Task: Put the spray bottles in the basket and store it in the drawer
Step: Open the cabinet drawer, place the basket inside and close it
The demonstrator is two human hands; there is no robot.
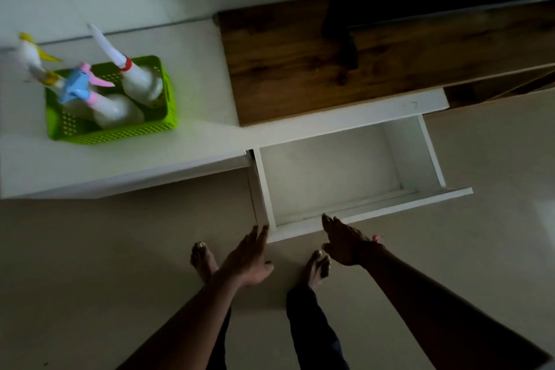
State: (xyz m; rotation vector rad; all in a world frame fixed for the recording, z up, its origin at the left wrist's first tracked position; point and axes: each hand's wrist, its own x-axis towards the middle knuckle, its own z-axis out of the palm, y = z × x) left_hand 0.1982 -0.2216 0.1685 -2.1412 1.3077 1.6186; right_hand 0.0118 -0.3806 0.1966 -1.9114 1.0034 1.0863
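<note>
A green perforated basket (pixel 126 132) stands on the white cabinet top at the left. Three white spray bottles stand in it: one with a yellow trigger head (pixel 31 57), one with a blue and pink head (pixel 81 84), one with a red collar and long white nozzle (pixel 141 81). Below and to the right, a white drawer (pixel 369 207) is pulled out, with nothing inside. My left hand (pixel 249 258) is open, fingers stretched, just left of the drawer's front corner. My right hand (pixel 345 240) is open, its fingertips at the drawer's front panel.
The white cabinet top (pixel 195 75) adjoins a dark wooden surface (pixel 300 63) on the right, with a dark object (pixel 345 24) at its back. My bare feet (pixel 204 261) stand on the beige floor in front of the drawer.
</note>
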